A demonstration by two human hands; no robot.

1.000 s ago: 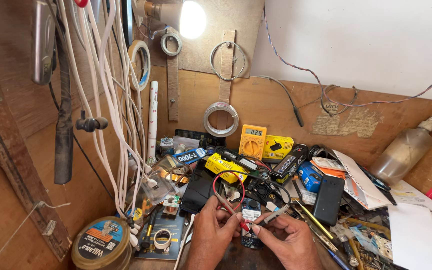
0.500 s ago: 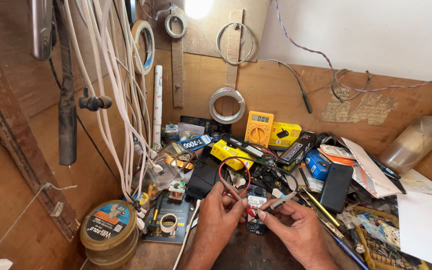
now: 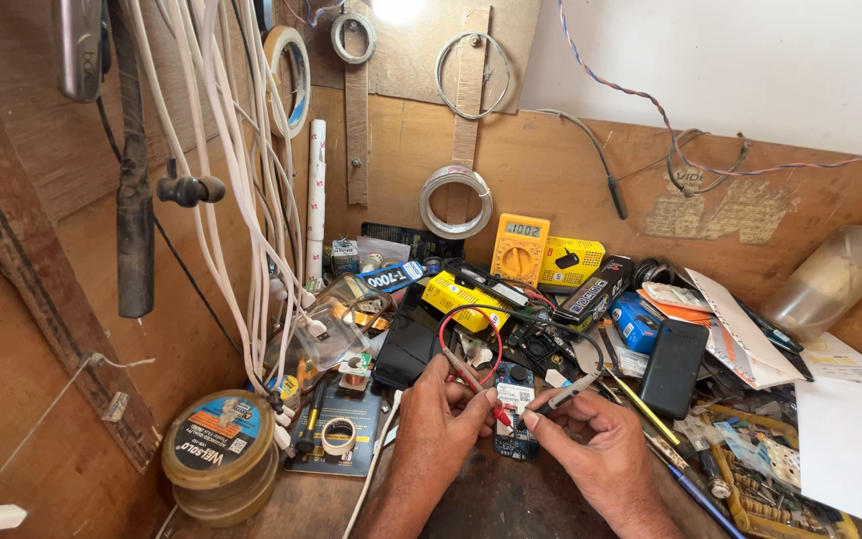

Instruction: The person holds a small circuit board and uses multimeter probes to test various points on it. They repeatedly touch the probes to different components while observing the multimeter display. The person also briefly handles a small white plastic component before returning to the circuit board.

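**Two probes on a small, delicate board**

The small circuit board lies flat on the tabletop between your hands, light and fragile; hold it by its edges only. Your left hand pinches the red probe, your right hand the black probe, both thin, stiff and light, tips touching the board. The yellow multimeter leans against the wooden wall behind. Your fingers hide the board's lower part, and the contact points are too small to make out.
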